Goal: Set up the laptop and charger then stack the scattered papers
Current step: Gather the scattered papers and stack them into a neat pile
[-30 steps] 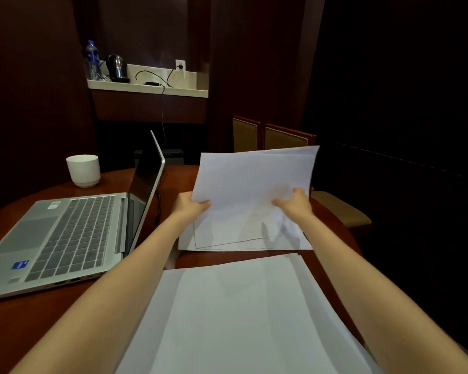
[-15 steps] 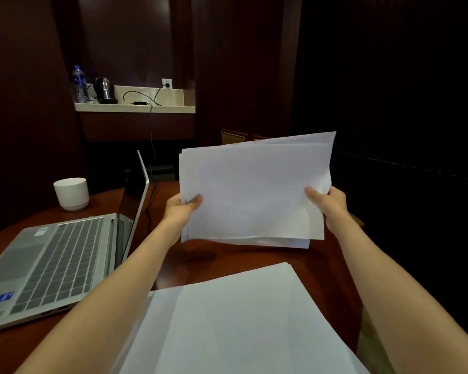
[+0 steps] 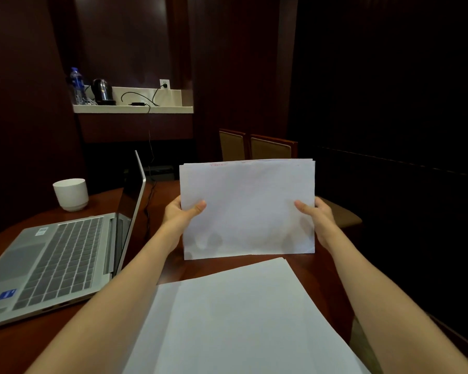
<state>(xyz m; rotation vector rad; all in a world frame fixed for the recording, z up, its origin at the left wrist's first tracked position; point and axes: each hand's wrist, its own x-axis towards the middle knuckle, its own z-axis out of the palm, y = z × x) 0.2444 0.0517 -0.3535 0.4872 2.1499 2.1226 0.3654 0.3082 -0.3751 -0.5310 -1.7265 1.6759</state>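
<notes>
At the far left the open laptop (image 3: 52,265) sat on the wooden table (image 3: 16,344), its screen seen edge-on, with a white cup (image 3: 71,194) just behind it. On the wall shelf (image 3: 133,109) beyond stood a water bottle (image 3: 76,85) and a kettle (image 3: 102,91). The charger (image 3: 139,104) lay there too, its black cable running up to a wall socket (image 3: 164,84) and down toward the table behind the laptop. The left hand (image 3: 180,215) gripped the left edge of a squared sheaf of papers (image 3: 247,211), thumb on the front, fingers behind. The sheaf stood upright over the table; whether its lower edge touched the wood could not be told. Two chairs (image 3: 270,148) stood behind it, and nearer the person loose sheets (image 3: 241,319) lay flat and overlapping between the forearms. The right hand (image 3: 318,215) gripped the sheaf's right edge in the same way
</notes>
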